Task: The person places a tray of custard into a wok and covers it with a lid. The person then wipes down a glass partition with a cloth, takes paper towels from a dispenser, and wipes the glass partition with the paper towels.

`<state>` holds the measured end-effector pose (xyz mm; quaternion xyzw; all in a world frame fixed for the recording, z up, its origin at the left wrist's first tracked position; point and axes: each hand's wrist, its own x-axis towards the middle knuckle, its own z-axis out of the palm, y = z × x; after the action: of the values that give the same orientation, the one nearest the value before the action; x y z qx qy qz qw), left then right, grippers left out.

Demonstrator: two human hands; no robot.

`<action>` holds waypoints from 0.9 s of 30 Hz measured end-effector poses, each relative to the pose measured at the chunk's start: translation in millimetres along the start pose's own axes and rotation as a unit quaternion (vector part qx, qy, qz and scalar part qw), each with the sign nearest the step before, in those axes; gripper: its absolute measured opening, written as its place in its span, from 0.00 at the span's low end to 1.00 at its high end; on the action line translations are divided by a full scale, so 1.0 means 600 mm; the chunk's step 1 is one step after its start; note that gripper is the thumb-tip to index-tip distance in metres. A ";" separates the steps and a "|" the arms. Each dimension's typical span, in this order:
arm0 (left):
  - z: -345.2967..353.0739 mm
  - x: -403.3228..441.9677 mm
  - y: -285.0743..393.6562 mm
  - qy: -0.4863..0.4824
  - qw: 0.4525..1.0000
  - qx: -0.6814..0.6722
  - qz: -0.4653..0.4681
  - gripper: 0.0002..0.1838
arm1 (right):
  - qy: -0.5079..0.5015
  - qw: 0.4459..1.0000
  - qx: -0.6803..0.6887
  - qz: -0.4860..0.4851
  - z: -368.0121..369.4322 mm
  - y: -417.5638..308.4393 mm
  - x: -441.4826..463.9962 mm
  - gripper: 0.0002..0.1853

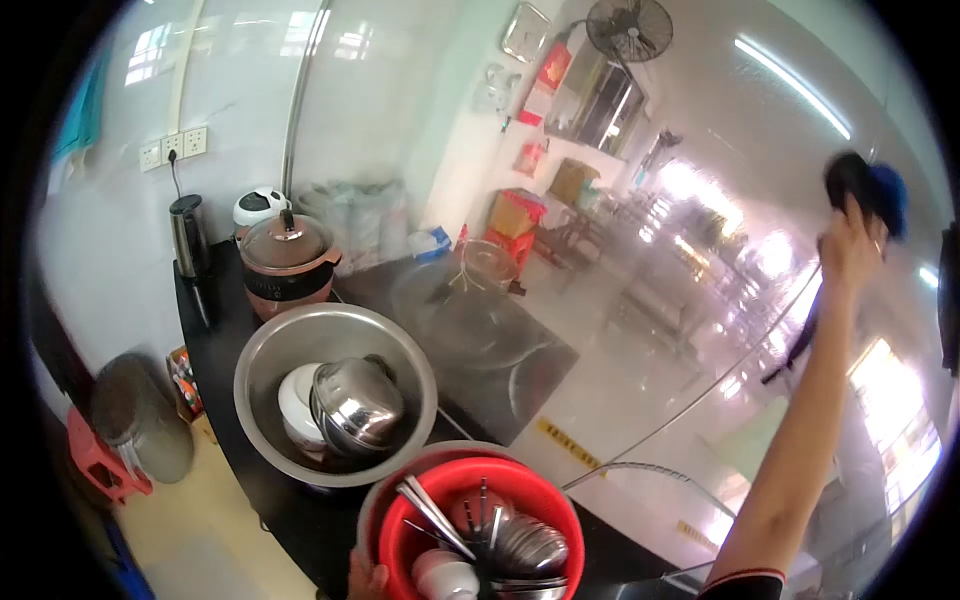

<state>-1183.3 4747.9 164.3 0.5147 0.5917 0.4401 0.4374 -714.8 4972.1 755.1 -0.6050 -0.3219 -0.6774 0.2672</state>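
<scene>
At the bottom edge, my left hand (368,578) is closed at the rim of a dull red basin (375,510), only its fingers showing. A bright red plastic basket (565,500) nests in that basin, with metal bowls (530,545), a white bowl (446,577), chopsticks and spoon handles inside. My right hand (852,245) is raised high at the far right, closed around a black and blue object (868,190) whose kind I cannot make out. A wide steel basin (250,400) beside the red ones holds stacked metal bowls (360,400) and white bowls (300,405).
Behind the steel basin on the dark counter (225,350) stand an electric pot (288,265), a kettle (190,235) and a white appliance (260,205). A clear round cover (465,310) sits to the right. A bin (145,420) and red stool (100,460) stand on the floor at left.
</scene>
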 end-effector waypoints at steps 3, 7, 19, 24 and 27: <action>-0.054 0.041 0.030 -0.074 0.992 0.059 0.081 0.34 | 0.079 0.989 0.072 -0.099 -0.023 -0.215 -0.057 0.14; -0.125 0.086 0.007 -0.184 0.969 0.118 0.112 0.33 | -0.093 0.876 0.348 -0.322 -0.045 -0.452 -0.307 0.20; -0.421 0.183 -0.053 0.027 0.997 0.017 -0.076 0.26 | -0.311 0.663 0.276 -0.622 -0.122 -0.494 -0.615 0.22; -0.437 0.301 0.030 0.110 0.987 -0.106 -0.054 0.30 | -0.186 0.928 0.176 -0.272 -0.065 -0.352 -0.372 0.22; -0.421 0.375 0.034 0.131 0.970 -0.195 -0.056 0.29 | -0.053 0.994 0.021 -0.090 -0.047 -0.241 -0.185 0.26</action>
<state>-1443.6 4955.6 227.5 0.3238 0.5740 0.5855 0.4721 -827.5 5041.6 626.8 -0.6033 -0.4028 -0.6586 0.2001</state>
